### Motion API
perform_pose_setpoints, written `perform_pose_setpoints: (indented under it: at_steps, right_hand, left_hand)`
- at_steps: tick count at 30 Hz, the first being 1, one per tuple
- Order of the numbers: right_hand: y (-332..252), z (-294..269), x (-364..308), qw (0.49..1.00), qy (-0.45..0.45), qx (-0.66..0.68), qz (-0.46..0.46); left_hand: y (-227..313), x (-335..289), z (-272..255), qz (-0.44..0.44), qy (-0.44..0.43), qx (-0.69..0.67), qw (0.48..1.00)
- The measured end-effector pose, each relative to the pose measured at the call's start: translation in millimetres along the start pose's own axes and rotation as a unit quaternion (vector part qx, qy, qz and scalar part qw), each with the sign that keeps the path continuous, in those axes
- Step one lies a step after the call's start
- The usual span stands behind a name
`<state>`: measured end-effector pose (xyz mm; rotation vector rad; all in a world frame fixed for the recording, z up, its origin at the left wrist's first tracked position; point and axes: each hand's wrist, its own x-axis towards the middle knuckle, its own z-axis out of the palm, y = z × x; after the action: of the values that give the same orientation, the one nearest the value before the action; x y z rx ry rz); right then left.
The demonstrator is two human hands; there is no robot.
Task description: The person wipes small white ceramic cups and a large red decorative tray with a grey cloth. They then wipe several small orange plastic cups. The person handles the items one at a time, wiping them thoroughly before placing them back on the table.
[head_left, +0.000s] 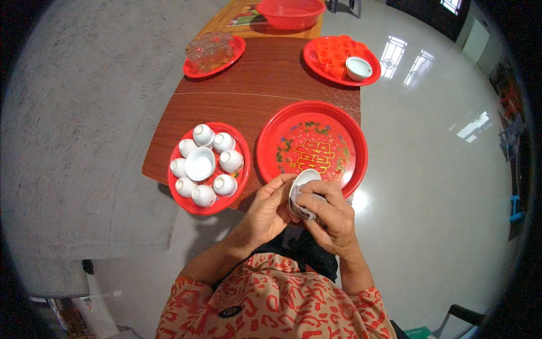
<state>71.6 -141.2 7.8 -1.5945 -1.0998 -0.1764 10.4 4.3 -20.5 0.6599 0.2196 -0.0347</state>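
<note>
Between my hands, just over the near edge of the table, a small white cup (307, 176) is tilted with its rim facing up and away. My left hand (269, 210) grips the cup from its left side. A pale grey cloth (303, 210) is bunched in my right hand (332, 212), whose fingers press it at the cup's mouth. Right behind the hands lies a large round red tray (263, 148) with a printed floral and gold pattern. To the left, a smaller red plate (247, 169) carries several upturned white cups (231, 161) around one upright white bowl (200, 164).
At the far left a red plate (241, 50) bears clear glasses (210, 52). Far right, another red plate (370, 55) holds orange-red cups (339, 51) and a white bowl (358, 68). A red basin (291, 16) stands beyond, on a yellow wooden surface (223, 21). The brown table (248, 79) ends close to my body.
</note>
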Motion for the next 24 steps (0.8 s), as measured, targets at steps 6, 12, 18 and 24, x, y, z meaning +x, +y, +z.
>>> perform_pose_setpoints:
  at_steps: [6, 12, 18, 24]
  right_hand:
    - [3.7, 13.4, 4.2, 0.991, 0.1, -0.082, 0.02]
    - [2.9, 15.5, -0.4, 0.978, 0.106, -0.167, 0.065]
    - [-2.9, 13.3, -11.2, 0.98, 0.049, -0.128, 0.142]
    - [-3.4, 5.0, -21.3, 0.975, 0.005, 0.07, 0.211]
  left_hand:
    - [-0.2, -0.8, 1.1, -0.007, -0.036, -0.018, 0.999]
    - [0.8, -1.9, 1.0, -0.011, -0.013, -0.016, 1.0]
    - [3.9, -0.3, -1.4, 0.013, -0.024, 0.0, 1.0]
    - [0.1, 0.9, -5.5, 0.036, 0.01, 0.0, 0.999]
